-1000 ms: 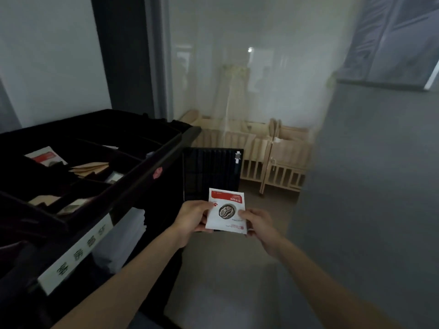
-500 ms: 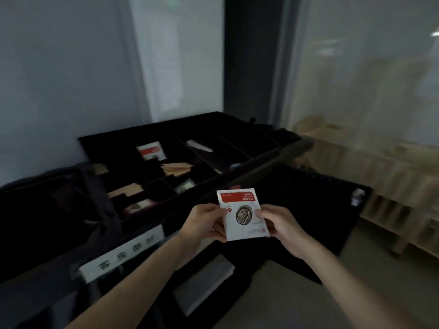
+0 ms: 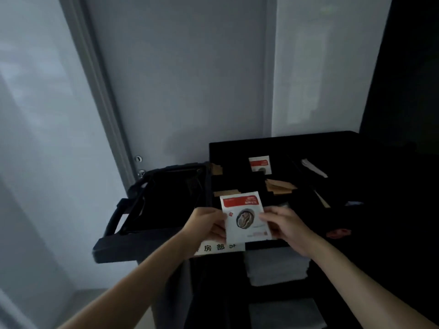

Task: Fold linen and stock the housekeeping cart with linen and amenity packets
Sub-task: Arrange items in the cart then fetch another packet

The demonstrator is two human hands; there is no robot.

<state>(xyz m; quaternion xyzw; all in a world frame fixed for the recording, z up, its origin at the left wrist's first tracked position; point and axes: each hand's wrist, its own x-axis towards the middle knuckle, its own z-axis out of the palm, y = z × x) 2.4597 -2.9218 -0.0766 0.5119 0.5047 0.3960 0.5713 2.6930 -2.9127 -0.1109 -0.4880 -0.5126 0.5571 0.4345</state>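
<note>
While the left hand point(image 3: 209, 225) and right hand point(image 3: 283, 224) pinch its side edges over the cart's near edge point(image 3: 237, 246), the amenity packet point(image 3: 245, 217) looks light, thin, flexible.

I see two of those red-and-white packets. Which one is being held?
The nearer red-and-white amenity packet, pinched between the left hand and right hand. The other red-and-white packet lies in a back compartment of the black cart tray.

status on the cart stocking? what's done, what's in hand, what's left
Done: folded white linen sits on the cart's shelf; the top tray already holds a matching packet and tan packets. In hand: left hand and right hand hold one red-and-white packet over the tray. Left: placing it.
</note>
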